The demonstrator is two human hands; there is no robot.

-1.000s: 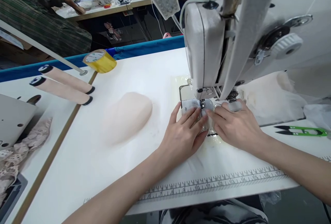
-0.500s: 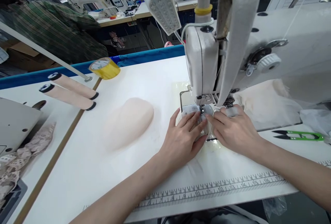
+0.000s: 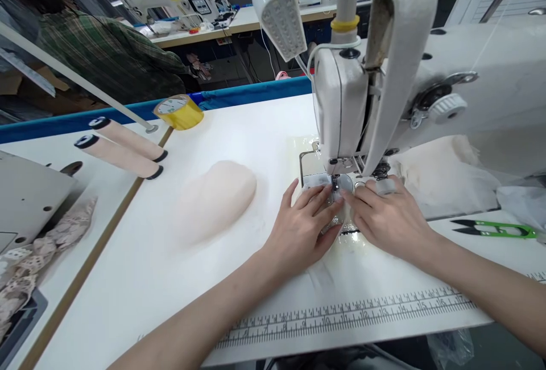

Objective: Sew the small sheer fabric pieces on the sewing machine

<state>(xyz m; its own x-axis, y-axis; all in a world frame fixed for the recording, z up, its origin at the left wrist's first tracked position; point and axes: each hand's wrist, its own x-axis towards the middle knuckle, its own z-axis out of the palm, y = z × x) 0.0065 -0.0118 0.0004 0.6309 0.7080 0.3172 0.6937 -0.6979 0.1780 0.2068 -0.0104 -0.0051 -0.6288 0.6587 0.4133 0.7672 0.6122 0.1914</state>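
Left hand and right hand flat, fingers spread, pressing thin pale fabric on the table under the sewing machine foot. Risk: fingertips close to the needle, likely pricked if fabric slips. Needle point hidden by fingers; fabric edges hard to make out.

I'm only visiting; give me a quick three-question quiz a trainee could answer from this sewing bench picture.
1. True or false: both hands press flat on sheer fabric at the needle.
2. What lies on the table beyond the right hand: A) green thread snips, B) a hammer?
3. What yellow item sits at the table's far edge, past the left hand?

Key: 1 true. 2 A. 3 the tape roll.
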